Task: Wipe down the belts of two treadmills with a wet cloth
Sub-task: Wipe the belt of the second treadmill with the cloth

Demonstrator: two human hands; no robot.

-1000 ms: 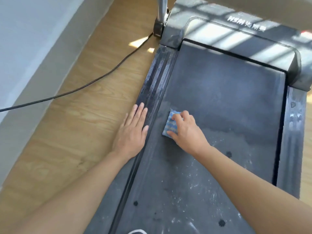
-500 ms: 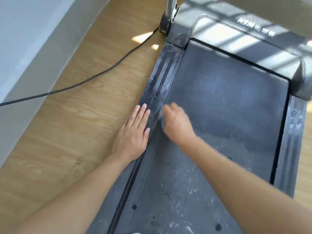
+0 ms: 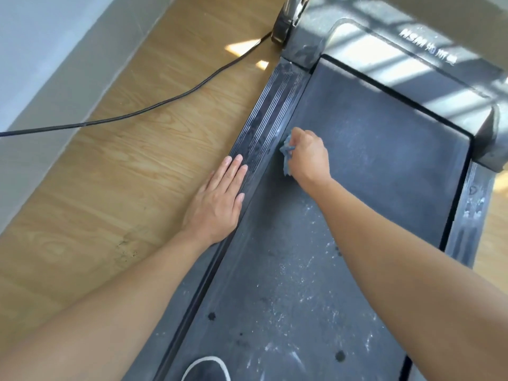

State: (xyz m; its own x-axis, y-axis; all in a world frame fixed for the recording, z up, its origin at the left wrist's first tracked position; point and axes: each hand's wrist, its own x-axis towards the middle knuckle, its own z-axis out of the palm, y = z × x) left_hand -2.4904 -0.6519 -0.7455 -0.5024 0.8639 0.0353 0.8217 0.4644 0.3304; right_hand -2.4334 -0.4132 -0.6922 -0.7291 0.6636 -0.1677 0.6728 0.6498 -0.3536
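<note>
My right hand [image 3: 309,158] grips the bunched cloth [image 3: 286,156], fingers curled round it, at the left edge of the belt [image 3: 371,160]. The belt runs lengthwise away from me toward the motor cover [image 3: 412,64]. My left hand [image 3: 217,204] lies flat, fingers straight, across the rail [image 3: 264,125] and floor [image 3: 123,174].

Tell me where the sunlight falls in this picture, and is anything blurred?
Head view: slatted sunlight stripes the treadmill's front cover and leaves two bright patches on the wooden floor; the belt lies in even shade; the right hand gripping the blue cloth looks slightly soft, not smeared.
</note>
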